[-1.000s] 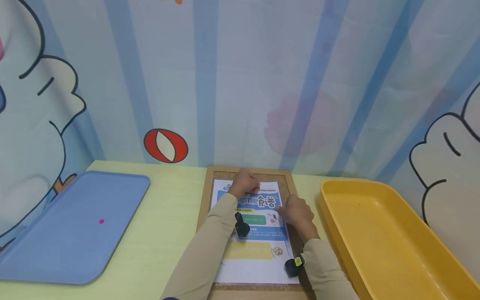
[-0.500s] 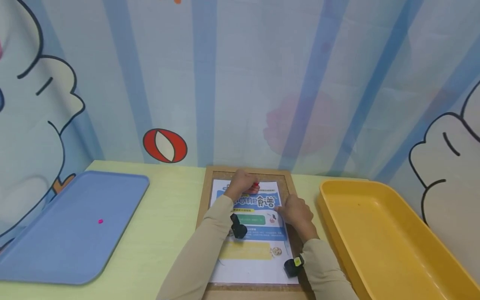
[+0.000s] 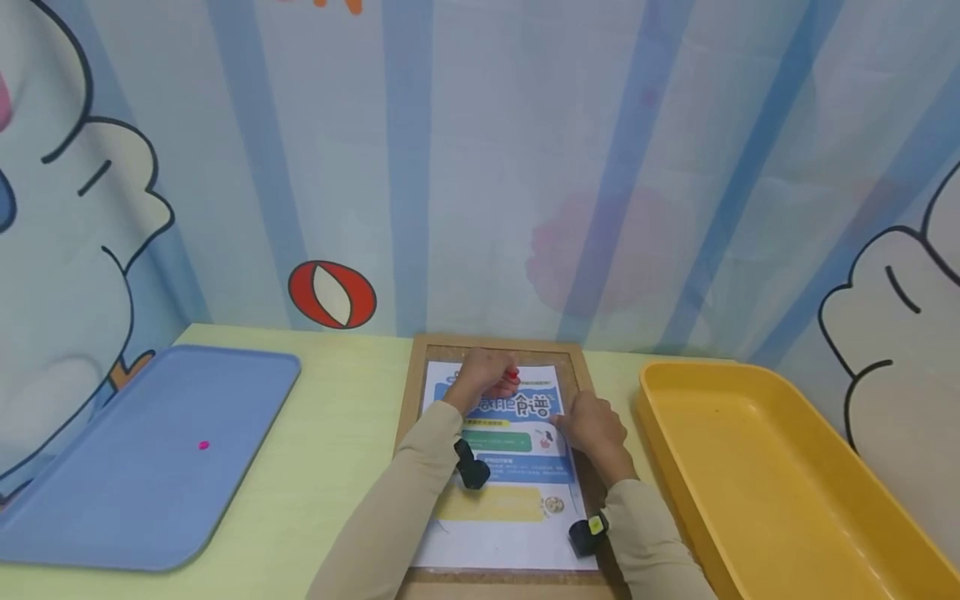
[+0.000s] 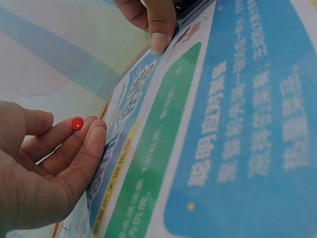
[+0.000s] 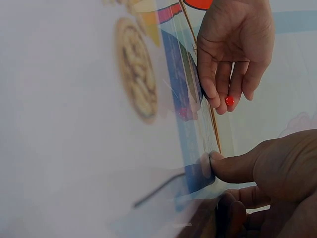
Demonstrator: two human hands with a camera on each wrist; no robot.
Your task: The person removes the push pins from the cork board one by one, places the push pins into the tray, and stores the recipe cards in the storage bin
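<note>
A framed corkboard [image 3: 495, 577] lies on the table, bearing a printed sheet [image 3: 517, 542] with blue, green and yellow blocks of text. Over the sheet's top part is my left hand [image 3: 483, 375], palm turned up and fingers loosely bent. A small red push pin [image 4: 77, 123] rests on its fingers, and the thumb stands apart from it. My right hand [image 3: 592, 423] grips the board's right edge. Its thumb [image 5: 233, 167] presses the sheet's edge while the other fingers [image 5: 252, 196] curl at the frame's side, partly hidden in the right wrist view.
On the left lies a blue tray [image 3: 150, 500] with a small pink piece [image 3: 203, 445] on it. A deep yellow tray [image 3: 780, 467] stands close at the right of the board. A printed curtain [image 3: 480, 167] hangs behind the table.
My left hand has turned and drawn slightly toward me, its fingers loosening so that the red push pin now shows. The right hand stays in place on the board's edge.
</note>
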